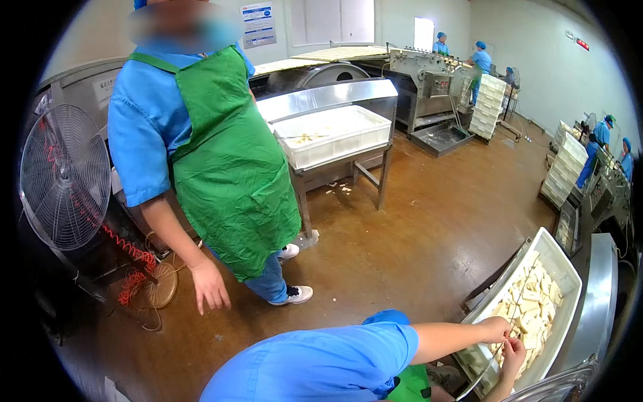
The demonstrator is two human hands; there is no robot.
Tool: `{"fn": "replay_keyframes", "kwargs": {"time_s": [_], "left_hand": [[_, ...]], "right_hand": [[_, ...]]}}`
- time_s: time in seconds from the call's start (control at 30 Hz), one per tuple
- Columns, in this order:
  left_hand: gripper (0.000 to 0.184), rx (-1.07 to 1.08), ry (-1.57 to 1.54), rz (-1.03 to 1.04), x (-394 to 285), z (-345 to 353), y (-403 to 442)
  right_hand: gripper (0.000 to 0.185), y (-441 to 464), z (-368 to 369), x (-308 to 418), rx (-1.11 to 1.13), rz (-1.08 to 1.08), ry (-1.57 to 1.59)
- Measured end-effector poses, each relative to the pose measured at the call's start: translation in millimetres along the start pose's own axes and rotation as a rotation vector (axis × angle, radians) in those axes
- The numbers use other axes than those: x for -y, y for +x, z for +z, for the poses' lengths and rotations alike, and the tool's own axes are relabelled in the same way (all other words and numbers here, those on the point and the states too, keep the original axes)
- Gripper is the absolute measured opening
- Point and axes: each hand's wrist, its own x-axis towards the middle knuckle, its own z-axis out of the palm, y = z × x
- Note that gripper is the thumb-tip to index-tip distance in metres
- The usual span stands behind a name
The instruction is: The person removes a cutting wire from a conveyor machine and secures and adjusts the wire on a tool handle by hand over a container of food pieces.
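Observation:
Neither my left hand nor my right hand shows in the view. Nearest to me, a bent person in a blue shirt (301, 365) and blue cap reaches over a white plastic bin (568, 268). That bin holds many pale, flat, broken pieces (532, 311). Two hands (502, 340) come together over its near side, the upper one clearly that person's; the lower one's arm is cut off by the frame. Their fingertips pinch close to a thin cord or wire that crosses the bin. What they hold is too small to make out.
A person in a green apron (231, 161) stands at left beside a large fan (65, 171) with a red coiled hose. Behind, another white bin (338, 151) rests on a metal stand. Machinery (429, 84), stacked white trays (487, 107) and more workers are farther back.

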Motion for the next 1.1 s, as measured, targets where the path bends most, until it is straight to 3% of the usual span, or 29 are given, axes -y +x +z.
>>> {"fn": "replay_keyframes", "kwargs": {"time_s": [0.5, 0.63, 0.77, 0.9, 1.1], "left_hand": [[0.007, -0.057, 0.046, 0.062, 8, 4, 2], [0.007, -0.049, 0.039, 0.051, 11, 7, 1], [0.008, -0.045, 0.07, 0.063, 9, 8, -1], [0.006, 0.001, 0.033, 0.045, 8, 10, -6], [0.011, 0.038, 0.028, 0.036, 4, 7, -9]], "right_hand": [[0.005, 6, 2, -8, -0.037, -0.03, -0.137], [0.006, 2, 2, 4, -0.01, 0.064, -0.098], [0.009, 25, -18, -42, 0.004, 0.102, -0.049], [0.008, -1, -5, -9, 0.009, 0.06, -0.027], [0.01, 5, -10, -23, 0.035, 0.112, 0.079]]}}
